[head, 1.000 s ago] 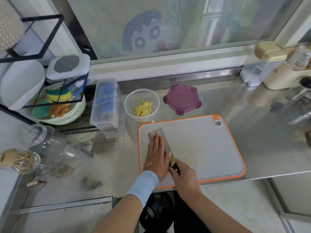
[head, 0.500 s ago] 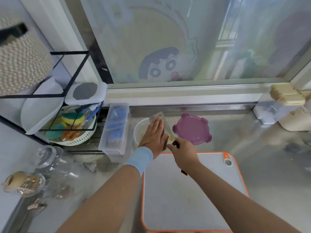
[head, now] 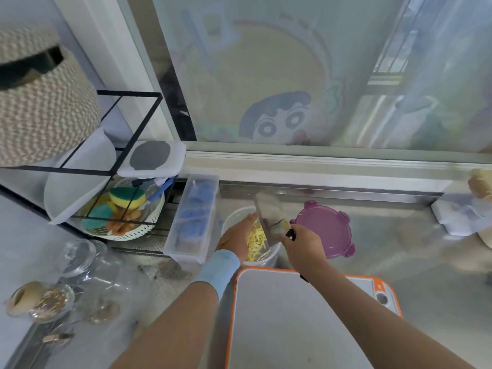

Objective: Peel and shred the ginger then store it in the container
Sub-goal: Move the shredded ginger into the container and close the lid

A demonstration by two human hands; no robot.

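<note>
Lifted from the cutting board (head: pixel 292 315), the knife (head: pixel 269 217) now tilts over the container (head: pixel 272 255). The right hand (head: pixel 303 243) grasps its handle, and the left hand (head: pixel 235 237), fingers straight, sweeps shredded ginger (head: pixel 257 242) inside. Shredding appears finished; the purple lid (head: pixel 327 230), lying beside the container, is not yet fitted.

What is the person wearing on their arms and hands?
No gloves on either side. The left hand has a light blue band round its wrist, with the forearm below it uncovered. The right hand and its forearm show no sleeve, watch or band.
</note>
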